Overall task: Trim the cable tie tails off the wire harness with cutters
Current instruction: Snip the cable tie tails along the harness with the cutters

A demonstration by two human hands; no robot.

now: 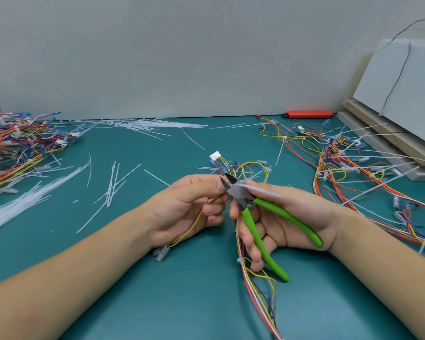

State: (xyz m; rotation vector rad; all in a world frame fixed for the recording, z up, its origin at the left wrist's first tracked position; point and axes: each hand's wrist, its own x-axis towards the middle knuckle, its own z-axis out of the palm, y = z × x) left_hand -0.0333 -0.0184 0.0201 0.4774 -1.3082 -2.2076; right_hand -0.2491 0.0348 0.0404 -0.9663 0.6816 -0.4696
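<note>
A tangled pile of coloured wires (17,141) is lying at the far left of the green table (138,278), with loose white cable ties (27,195) and cut-off tails (113,185) spreading out beside it towards the middle. More white ties (142,125) are lying in a heap along the back edge by the wall.

In the middle, the left hand (189,207) is pinching the wire harness (243,173) between thumb and curled fingers, and a yellow wire is hanging down from that hand to a clear connector (161,252) lying on the table. The harness is being held just above the table between the two hands, its white plug (215,156) pointing away and its long bundle of red, yellow and white wires trailing down towards the near edge. The right hand (280,222) is gripping the green-handled cutters (255,217), fingers curling round one handle and the palm backing the other. The blades are standing slightly apart at a white tie tail (260,190) that is lying across the right hand's fingers.

At the right, another spread of wires (353,168) with untrimmed ties is lying on the table. Behind it a red tool (309,114) is sitting against the wall, and white boards (402,99) are leaning in the corner.
</note>
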